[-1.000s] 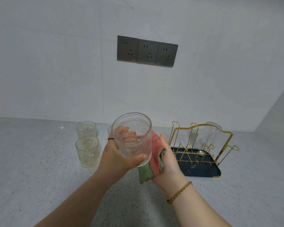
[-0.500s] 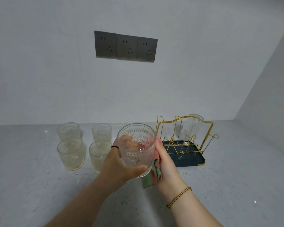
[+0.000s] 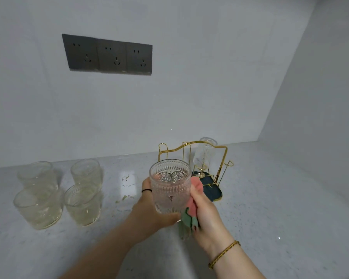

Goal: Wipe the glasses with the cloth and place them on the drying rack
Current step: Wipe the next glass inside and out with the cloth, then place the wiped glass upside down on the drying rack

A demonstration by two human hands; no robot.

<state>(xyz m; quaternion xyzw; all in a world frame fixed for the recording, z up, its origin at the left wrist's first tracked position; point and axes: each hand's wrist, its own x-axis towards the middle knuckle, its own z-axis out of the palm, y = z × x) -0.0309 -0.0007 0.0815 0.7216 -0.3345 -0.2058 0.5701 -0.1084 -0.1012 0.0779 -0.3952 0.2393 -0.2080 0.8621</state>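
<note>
**Inspector:** Hands first. Left hand (image 3: 149,206) is wrapped around the near and left side of the held glass (image 3: 170,186), fingers closed on the lower wall, thumb under the base edge. Right hand (image 3: 204,212) is closed on the cloth (image 3: 190,210), pressing it against the right wall of that glass. Glass is upright, lifted clear of the counter (image 3: 280,208), mouth open to the top.

**Assistant:** Advice for the wipe?

**Inspector:** In my judgement: let the left hand turn the glass while the right keeps the cloth flat on the wall, so the whole circumference gets covered. The embossed pattern will trap moisture, so press the cloth into the grooves, then finish the rim and the inside. Keep the grip low and firm; a wet ribbed glass can slip.

**Assistant:** Condition of the glass?

**Inspector:** Clear, ribbed near the rim, round medallion motifs below, beaded texture on the body. Whether it is dry, I cannot tell. Cloth is pink with green, its lower end hanging free below the right hand.

**Assistant:** Surroundings?

**Inspector:** Drying rack (image 3: 222,156), gold wire over a dark tray, stands just beyond and right of the hands; one racked glass (image 3: 204,156) sits inverted on it at the far side. Four waiting glasses (image 3: 83,204) stand in a square group to the left, well apart from the rack. Remaining pegs appear free, so I judge most of the task is outstanding.
</note>
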